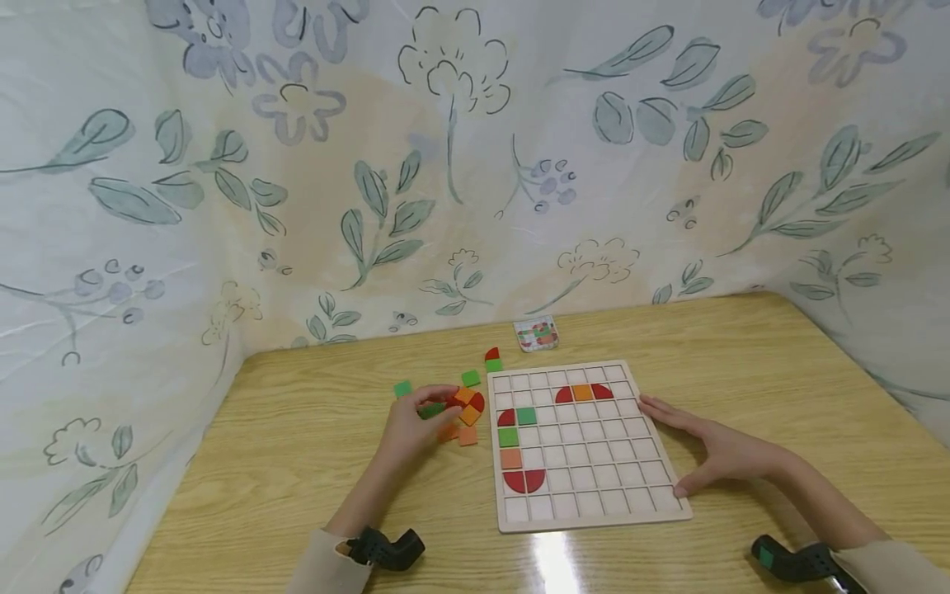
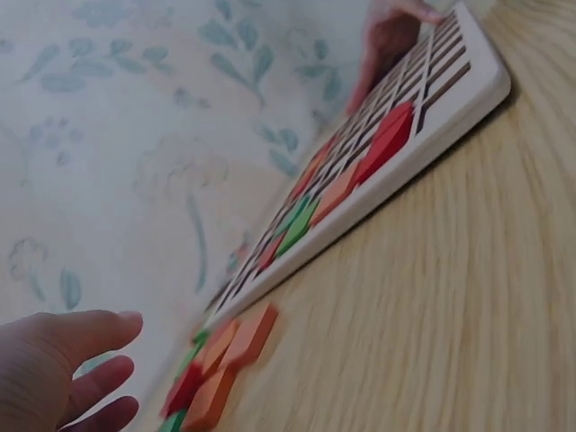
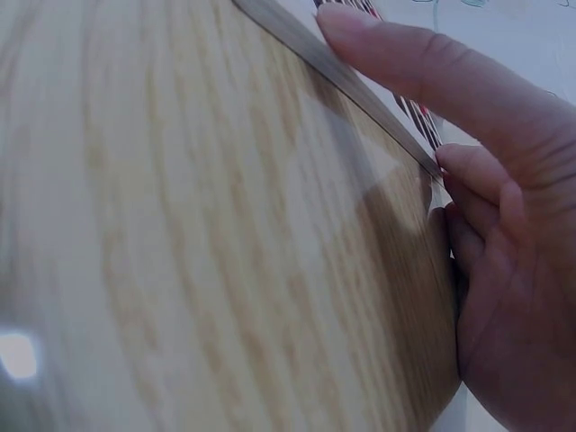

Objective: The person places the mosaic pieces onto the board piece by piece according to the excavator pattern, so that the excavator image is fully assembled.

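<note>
My left hand (image 1: pixel 414 421) hovers at a loose pile of coloured tiles, thumb and forefinger apart; I see nothing pinched between them. An orange square tile (image 1: pixel 470 415) lies near the fingertips, with red and green pieces partly hidden behind the hand. In the left wrist view the left hand (image 2: pixel 67 369) is just beside the pile. My right hand (image 1: pixel 723 450) rests along the right edge of a wooden grid board (image 1: pixel 586 521), its thumb (image 3: pixel 405 58) on the near corner. Red quarter-circles and green and orange squares sit in the board's left cells.
A small pattern card (image 1: pixel 537 334) lies behind the board. Separate from the pile are a green tile (image 1: pixel 471 378) and a red quarter-circle (image 1: pixel 493 355) touching another green square. A floral cloth (image 1: pixel 460 223) hangs behind and around the wooden table (image 1: pixel 260 495).
</note>
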Available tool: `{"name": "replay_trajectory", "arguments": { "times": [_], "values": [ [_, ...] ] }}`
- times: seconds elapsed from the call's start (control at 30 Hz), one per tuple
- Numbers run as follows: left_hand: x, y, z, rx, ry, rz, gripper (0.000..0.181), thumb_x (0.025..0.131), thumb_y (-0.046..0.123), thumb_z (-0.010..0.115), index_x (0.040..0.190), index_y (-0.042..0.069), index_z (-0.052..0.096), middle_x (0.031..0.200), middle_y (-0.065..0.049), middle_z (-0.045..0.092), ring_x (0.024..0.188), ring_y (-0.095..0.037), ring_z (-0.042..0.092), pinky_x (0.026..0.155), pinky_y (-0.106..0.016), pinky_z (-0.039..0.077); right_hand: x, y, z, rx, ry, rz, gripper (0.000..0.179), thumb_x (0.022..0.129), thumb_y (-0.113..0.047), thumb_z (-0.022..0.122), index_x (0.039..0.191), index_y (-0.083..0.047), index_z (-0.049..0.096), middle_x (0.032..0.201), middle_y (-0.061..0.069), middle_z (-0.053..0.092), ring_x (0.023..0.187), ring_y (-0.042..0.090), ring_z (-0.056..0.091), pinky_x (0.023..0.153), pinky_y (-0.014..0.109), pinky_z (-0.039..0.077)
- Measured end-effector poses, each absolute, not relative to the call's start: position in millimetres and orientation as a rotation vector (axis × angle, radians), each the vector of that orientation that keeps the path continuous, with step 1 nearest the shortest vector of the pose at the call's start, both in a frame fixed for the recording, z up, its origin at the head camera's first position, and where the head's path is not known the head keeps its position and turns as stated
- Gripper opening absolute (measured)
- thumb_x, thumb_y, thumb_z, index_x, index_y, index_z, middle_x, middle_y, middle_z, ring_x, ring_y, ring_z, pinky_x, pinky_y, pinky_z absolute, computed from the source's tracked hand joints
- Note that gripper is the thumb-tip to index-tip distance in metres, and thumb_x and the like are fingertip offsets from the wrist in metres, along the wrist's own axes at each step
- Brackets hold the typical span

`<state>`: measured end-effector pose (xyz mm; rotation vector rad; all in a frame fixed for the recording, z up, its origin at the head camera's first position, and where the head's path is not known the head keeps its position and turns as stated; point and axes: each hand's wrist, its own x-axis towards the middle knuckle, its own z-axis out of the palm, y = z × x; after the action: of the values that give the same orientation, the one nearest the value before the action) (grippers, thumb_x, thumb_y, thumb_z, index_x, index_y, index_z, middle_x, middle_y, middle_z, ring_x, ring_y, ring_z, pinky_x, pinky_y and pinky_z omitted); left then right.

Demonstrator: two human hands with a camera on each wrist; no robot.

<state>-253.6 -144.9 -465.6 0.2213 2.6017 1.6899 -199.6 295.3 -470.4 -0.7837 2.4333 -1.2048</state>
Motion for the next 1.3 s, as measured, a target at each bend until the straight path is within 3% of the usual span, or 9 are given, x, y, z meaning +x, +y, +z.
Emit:
{"name": "replay_trajectory", "arguments": {
  "times": [0.33, 0.57, 0.67, 0.87, 1.3],
  "values": [
    [-251.3, -186.8, -466.5, 0.124, 2.715, 1.734, 0.03, 0.081, 0.022, 0.071, 0.108, 0.011, 0.068, 0.107, -0.003, 0.066, 0.097, -0.018, 0.058, 0.08, -0.026, 0.048, -200.6, 294.3, -472.3, -0.775, 2.454, -1.186, 0.102, 0.068, -0.022, 0.081, 0.148, -0.011, 0.019, 0.152, 0.021, 0.006, 0.126, -0.023, 0.001, 0.089, -0.001, 0.007],
    [-244.0, -177.1, -469.4, 0.19, 2.694, 1.711, 0.026, 0.077, 0.019, 0.075, 0.102, 0.013, 0.071, 0.097, -0.003, 0.065, 0.083, -0.017, 0.051, 0.066, -0.022, 0.042, -200.2, 294.5, -473.9, -0.782, 2.443, -1.205, 0.102, 0.068, -0.022, 0.081, 0.148, -0.01, 0.018, 0.152, 0.021, 0.004, 0.127, -0.022, 0.001, 0.089, -0.002, 0.007],
    [-240.3, -168.9, -473.0, 0.272, 2.691, 1.688, 0.026, 0.076, 0.02, 0.076, 0.101, 0.015, 0.071, 0.097, -0.003, 0.064, 0.083, -0.018, 0.048, 0.068, -0.024, 0.041, -200.4, 294.4, -474.4, -0.778, 2.442, -1.207, 0.103, 0.068, -0.023, 0.081, 0.148, -0.01, 0.018, 0.153, 0.021, 0.004, 0.127, -0.023, 0.001, 0.088, -0.002, 0.007],
    [-234.1, -151.8, -477.7, 0.44, 2.725, 1.584, 0.027, 0.075, 0.019, 0.077, 0.102, 0.019, 0.071, 0.101, 0.007, 0.066, 0.099, -0.015, 0.053, 0.086, -0.034, 0.043, -200.5, 294.1, -475.0, -0.781, 2.442, -1.205, 0.102, 0.068, -0.023, 0.081, 0.148, -0.01, 0.019, 0.152, 0.021, 0.005, 0.127, -0.023, 0.001, 0.088, -0.002, 0.007],
    [-227.8, -134.7, -479.3, 0.633, 2.82, 1.374, 0.032, 0.073, 0.023, 0.078, 0.104, 0.017, 0.07, 0.102, 0.01, 0.065, 0.1, -0.012, 0.055, 0.088, -0.035, 0.045, -200.7, 295.1, -476.7, -0.787, 2.464, -1.19, 0.103, 0.067, -0.024, 0.081, 0.148, -0.01, 0.019, 0.152, 0.021, 0.006, 0.127, -0.023, 0.001, 0.089, -0.003, 0.007]
  ]
}}
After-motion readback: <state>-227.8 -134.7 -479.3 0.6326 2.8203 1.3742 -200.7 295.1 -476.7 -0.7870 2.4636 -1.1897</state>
